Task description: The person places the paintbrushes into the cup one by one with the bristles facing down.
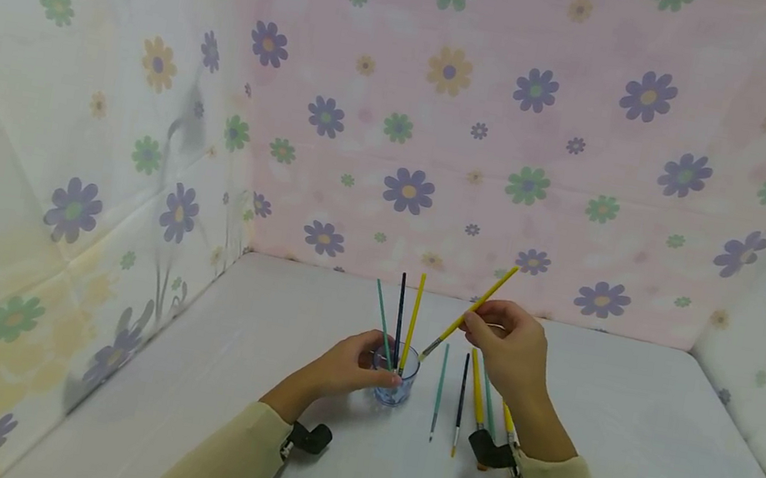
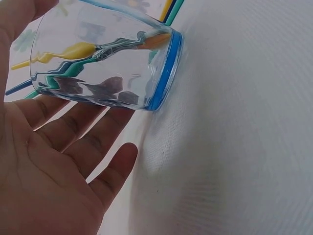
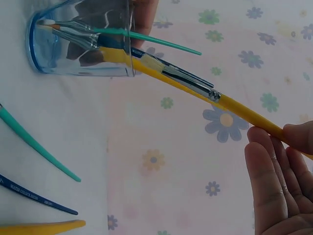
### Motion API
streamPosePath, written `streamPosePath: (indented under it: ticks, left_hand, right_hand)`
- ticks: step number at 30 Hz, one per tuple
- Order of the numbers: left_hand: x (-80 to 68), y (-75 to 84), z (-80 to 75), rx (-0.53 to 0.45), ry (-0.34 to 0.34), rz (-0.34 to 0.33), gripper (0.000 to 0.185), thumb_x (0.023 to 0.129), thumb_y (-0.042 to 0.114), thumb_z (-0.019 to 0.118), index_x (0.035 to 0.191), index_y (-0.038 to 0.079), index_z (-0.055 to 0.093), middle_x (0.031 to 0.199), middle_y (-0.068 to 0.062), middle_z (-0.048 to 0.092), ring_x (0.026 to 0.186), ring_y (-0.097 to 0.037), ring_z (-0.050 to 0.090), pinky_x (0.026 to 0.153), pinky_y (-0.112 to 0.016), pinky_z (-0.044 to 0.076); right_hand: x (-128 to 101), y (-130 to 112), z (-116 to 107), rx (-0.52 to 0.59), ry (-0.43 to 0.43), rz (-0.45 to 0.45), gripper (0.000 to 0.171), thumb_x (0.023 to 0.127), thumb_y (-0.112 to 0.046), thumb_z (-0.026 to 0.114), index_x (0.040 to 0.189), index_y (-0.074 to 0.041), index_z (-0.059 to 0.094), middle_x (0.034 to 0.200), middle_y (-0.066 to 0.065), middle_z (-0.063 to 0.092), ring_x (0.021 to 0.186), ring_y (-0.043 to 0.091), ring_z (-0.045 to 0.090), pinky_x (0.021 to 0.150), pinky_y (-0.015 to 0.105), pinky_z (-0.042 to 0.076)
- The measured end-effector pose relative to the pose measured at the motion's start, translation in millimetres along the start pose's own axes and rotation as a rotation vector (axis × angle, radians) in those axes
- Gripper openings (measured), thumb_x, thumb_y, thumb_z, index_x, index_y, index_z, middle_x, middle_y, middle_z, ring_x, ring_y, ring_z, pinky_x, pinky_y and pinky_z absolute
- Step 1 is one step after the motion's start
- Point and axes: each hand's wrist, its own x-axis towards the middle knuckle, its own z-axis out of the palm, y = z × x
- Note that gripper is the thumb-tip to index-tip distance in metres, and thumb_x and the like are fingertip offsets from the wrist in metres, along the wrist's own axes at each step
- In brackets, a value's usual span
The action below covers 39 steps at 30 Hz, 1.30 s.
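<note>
I count three brushes (image 1: 402, 310) standing in cup (image 1: 395, 385), frame centre. Left hand (image 1: 350, 367) curls round cup; right hand (image 1: 509, 346) pinches yellow brush (image 1: 469, 313), tip at rim. About five brushes (image 1: 461, 400) left on table (image 1: 622, 448), lower centre.

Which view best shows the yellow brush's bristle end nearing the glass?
Right wrist: the yellow brush, pinched by the right hand, angles toward the glass. Head view shows it small; left wrist shows only the glass and the left hand.
</note>
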Motion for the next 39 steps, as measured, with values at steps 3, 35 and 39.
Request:
streamPosePath:
  ticks: [3,35,39]
  left_hand:
    - [0.1,0.9,0.6,0.002,0.0,-0.005,0.051,0.09,0.039,0.08,0.132,0.022,0.06,0.113,0.001,0.065,0.101,-0.019,0.065,0.095,-0.038,0.051]
    - [2.9,-4.7,1.5,0.001,0.011,-0.018,0.063,0.086,0.047,0.082,0.138,0.019,0.059,0.114,0.002,0.067,0.102,-0.02,0.065,0.099,-0.043,0.053]
    - [1.7,-3.2,1.3,0.004,0.012,-0.017,0.064,0.086,0.047,0.082,0.138,0.018,0.059,0.115,0.003,0.067,0.103,-0.019,0.065,0.1,-0.044,0.052]
  right_hand:
    - [-1.8,2.6,5.9,-0.02,-0.014,-0.006,0.028,0.097,-0.025,0.075,0.114,-0.005,0.067,0.11,0.013,0.073,0.093,0.017,0.078,0.079,0.026,0.061]
    - [-12.6,23.3,43.1,-0.241,-0.117,0.013,0.014,0.095,-0.024,0.076,0.106,-0.017,0.071,0.101,-0.001,0.075,0.091,0.021,0.077,0.078,0.037,0.062]
    - [-12.4,25.7,44.6,-0.228,-0.128,0.025,0.015,0.094,-0.023,0.077,0.106,-0.016,0.071,0.1,0.0,0.075,0.091,0.023,0.077,0.077,0.036,0.062]
